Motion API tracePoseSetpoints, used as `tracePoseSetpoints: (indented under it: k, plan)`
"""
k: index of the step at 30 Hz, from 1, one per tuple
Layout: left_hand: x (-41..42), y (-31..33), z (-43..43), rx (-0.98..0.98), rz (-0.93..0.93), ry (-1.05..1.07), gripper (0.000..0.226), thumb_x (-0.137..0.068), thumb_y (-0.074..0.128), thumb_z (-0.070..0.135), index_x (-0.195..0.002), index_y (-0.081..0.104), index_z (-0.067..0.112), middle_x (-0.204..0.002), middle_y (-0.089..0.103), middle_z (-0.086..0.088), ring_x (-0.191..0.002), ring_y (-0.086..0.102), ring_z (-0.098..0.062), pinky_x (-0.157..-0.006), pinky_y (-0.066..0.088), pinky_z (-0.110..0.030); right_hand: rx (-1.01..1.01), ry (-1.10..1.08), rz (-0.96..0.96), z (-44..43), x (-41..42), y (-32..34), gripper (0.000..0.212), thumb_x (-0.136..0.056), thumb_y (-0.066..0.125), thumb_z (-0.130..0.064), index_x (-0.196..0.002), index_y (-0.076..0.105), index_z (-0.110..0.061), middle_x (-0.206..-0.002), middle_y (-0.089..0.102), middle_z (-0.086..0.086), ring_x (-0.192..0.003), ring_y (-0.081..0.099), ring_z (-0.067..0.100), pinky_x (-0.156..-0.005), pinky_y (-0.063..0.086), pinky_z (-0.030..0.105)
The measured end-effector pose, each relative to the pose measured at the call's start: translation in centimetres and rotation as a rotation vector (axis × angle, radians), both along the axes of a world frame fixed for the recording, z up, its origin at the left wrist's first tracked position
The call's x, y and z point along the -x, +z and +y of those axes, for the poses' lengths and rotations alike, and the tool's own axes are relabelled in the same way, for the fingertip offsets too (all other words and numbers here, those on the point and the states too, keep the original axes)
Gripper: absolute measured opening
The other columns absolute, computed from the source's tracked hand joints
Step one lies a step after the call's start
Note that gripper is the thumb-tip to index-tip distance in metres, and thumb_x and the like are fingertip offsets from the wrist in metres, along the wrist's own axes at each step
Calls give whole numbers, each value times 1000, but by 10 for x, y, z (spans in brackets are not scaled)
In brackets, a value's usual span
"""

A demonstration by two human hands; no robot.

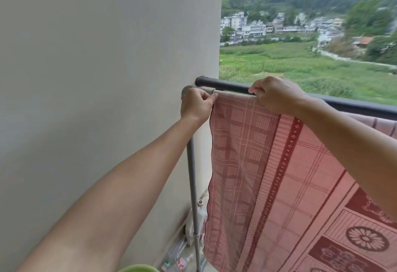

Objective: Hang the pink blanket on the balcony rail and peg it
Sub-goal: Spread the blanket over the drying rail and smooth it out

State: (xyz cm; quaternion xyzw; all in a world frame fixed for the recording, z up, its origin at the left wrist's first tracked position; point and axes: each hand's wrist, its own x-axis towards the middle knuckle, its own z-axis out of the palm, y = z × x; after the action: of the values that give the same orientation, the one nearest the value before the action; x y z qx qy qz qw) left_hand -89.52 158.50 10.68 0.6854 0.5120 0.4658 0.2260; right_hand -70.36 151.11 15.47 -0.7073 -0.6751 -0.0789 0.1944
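A pink blanket point(279, 175), woven with a check pattern, dark red bands and floral medallions, hangs draped over a grey pipe rail point(227, 93) that runs just in front of the darker black balcony handrail point(223, 84); its front panel falls from the pipe toward the floor, filling the right and lower right of the view. The left hand point(196, 105) is closed in a pinch, thumb and fingertips point(211, 98) gripping the blanket's upper left corner where the cloth meets the pipe, close to the pipe's elbow joint point(186, 90) at the wall. The right hand point(275, 96) lies further right along the same top edge, fingers curled down over the fold and closed on the cloth at the pipe. Both forearms reach in from the near side. The elbow joint joins a grey vertical post point(192, 175) standing just beside the pale wall point(96, 78) on the left. At the foot of the post, near the wall, lie some clear plastic packets and a white bag point(193, 228), too blurred to identify. A green rounded rim point(137, 268) shows at the bottom edge. Beyond the handrail lie green fields point(279, 61), a cluster of buildings point(257, 26) and wooded hills point(300, 1).
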Motion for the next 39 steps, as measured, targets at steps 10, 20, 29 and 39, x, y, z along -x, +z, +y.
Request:
tracePoseSetpoints:
  k: [10, 20, 29, 39]
  plan:
    - [34, 12, 7, -235, 234, 73, 17, -86, 62, 29, -75, 66, 17, -83, 71, -5, -81, 66, -28, -70, 48, -33, 122, 21, 74, -19, 41, 8, 31, -89, 56, -55, -93, 70, -27, -78, 71, -2, -62, 65, 22, -55, 55, 34]
    - [89, 19, 55, -165, 141, 191, 15, -84, 60, 25, -82, 68, 12, -90, 72, -11, -88, 65, -34, -74, 47, -34, 9, 65, 39, 32, 87, 11, 28, -90, 61, -50, -101, 72, -26, -95, 71, -5, -76, 65, 13, -69, 59, 36]
    - [106, -1, 88, 341, -306, -169, 27, -89, 58, 38, -88, 65, 13, -86, 67, -4, -79, 65, -24, -71, 49, -34, -167, 21, 172, 66, 103, 5, 16, -91, 62, -25, -94, 77, -23, -90, 74, -5, -80, 65, 16, -72, 58, 37]
    - [97, -13, 118, 415, -693, -360, 12, -82, 74, 22, -73, 66, 22, -95, 70, 7, -105, 60, -13, -93, 44, -42, 52, -3, 81, 65, 88, 4, 43, -93, 50, -57, -92, 70, -20, -78, 69, 4, -59, 58, 17, -58, 54, 35]
